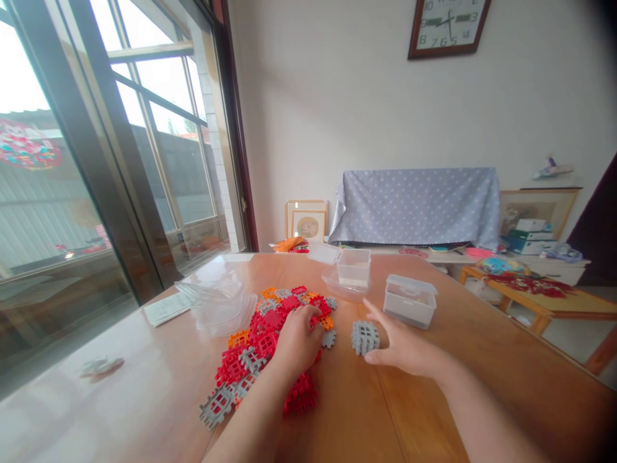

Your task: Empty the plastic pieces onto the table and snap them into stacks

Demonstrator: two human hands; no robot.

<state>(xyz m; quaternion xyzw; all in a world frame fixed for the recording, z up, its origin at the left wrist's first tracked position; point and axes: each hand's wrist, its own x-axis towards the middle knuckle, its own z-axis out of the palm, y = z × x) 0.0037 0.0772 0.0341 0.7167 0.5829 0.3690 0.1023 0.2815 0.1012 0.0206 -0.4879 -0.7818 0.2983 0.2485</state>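
Note:
A heap of interlocking plastic building pieces point(274, 319), red, orange and grey, spreads over the middle of the wooden table point(351, 411). My left hand point(301, 331) lies over the heap's right side with its fingers bent down into it; whatever the fingertips hold is hidden. Right of the heap stands a small stack of grey building pieces point(364, 337) with square window-like holes. Beside that stack is my right hand point(398, 341), its thumb and index finger spread wide apart, the thumb close to the stack's near right corner. Whether the thumb touches it, I cannot tell.
A lidded clear plastic box point(411, 301) stands beyond my right hand. Another clear box point(354, 267) sits farther back. Clear lids or trays point(222, 308) and a paper booklet point(167, 308) lie left of the heap. A small clear packet point(102, 366) rests at the far left.

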